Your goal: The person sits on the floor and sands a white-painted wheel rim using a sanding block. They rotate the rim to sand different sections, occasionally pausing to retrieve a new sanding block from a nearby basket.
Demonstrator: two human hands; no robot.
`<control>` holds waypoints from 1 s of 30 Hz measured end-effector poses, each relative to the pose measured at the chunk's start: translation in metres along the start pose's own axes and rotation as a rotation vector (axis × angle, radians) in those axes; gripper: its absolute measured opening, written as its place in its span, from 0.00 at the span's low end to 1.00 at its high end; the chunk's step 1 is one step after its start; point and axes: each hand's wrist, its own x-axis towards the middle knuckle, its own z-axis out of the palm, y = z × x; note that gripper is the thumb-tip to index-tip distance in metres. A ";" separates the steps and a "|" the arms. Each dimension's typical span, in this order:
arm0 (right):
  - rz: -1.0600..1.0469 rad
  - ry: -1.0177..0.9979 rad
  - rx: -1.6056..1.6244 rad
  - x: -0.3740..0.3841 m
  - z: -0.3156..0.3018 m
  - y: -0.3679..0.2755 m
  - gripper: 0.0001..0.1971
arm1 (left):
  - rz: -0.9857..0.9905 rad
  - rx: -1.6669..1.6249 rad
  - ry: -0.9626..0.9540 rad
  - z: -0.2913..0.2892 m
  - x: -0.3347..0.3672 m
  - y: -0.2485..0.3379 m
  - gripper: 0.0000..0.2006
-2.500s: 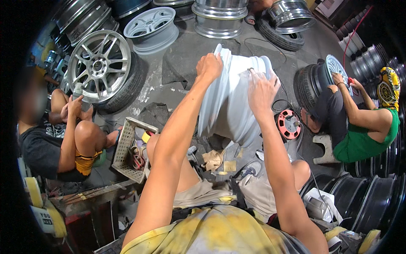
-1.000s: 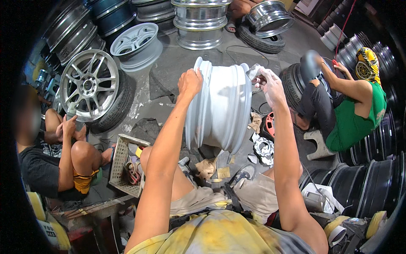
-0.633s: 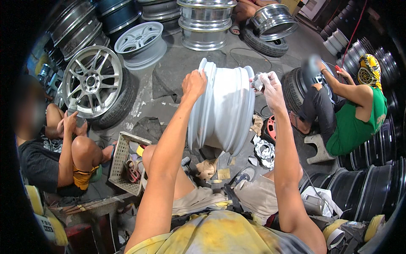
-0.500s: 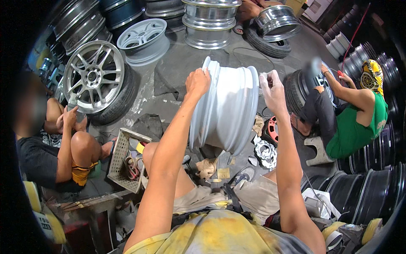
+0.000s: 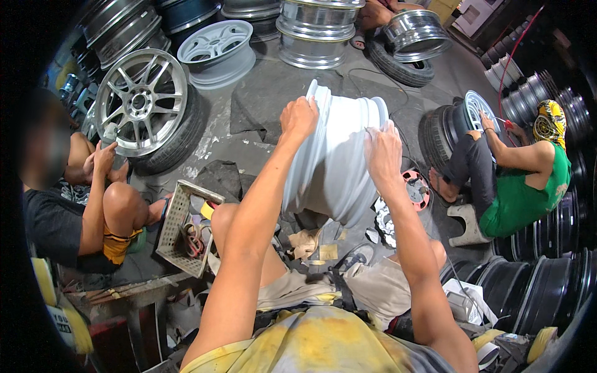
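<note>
1. Hands first: the left hand (image 5: 300, 117) is curled over the upper left rim of a white wheel rim (image 5: 333, 165), gripping its edge, while the right hand (image 5: 383, 151) lies with fingers spread flat on the barrel near the right edge. Whether something thin sits under those fingers cannot be told.
2. That white wheel rim stands upright on its edge on the concrete floor (image 5: 249, 105), just in front of the person's knees, leaning slightly away.
3. Judging by the pose, the step in hand is steadying the rim with one hand and working over its painted surface with the other. Any further move would call for a firm hold at the top edge, since the rim balances on a narrow line and could roll sideways.
4. Containers: a pale plastic basket (image 5: 180, 227) sits on the floor beside the left knee, holding a coil of reddish cord and a few small yellow and dark bits, not clear enough to name.
5. Nearby, a person in a green shirt (image 5: 519, 199) works at a tyre-mounted wheel (image 5: 457, 124); a silver spoked wheel (image 5: 142, 102) leans at left.
</note>
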 end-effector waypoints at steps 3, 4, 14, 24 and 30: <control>0.029 -0.054 -0.065 0.025 0.013 0.000 0.10 | 0.029 -0.010 0.004 0.004 0.001 0.000 0.22; 0.057 -0.045 -0.062 0.028 0.019 -0.002 0.10 | 0.027 -0.005 0.006 0.004 0.003 -0.001 0.22; 0.092 0.002 0.002 0.034 0.023 0.000 0.11 | 0.032 -0.010 -0.001 0.002 -0.004 0.003 0.23; 0.086 0.013 -0.013 0.019 0.019 -0.005 0.07 | 0.035 -0.020 0.023 0.000 -0.010 0.003 0.22; -0.024 0.076 0.065 -0.015 0.015 -0.014 0.08 | 0.062 -0.014 0.032 0.000 -0.010 -0.007 0.22</control>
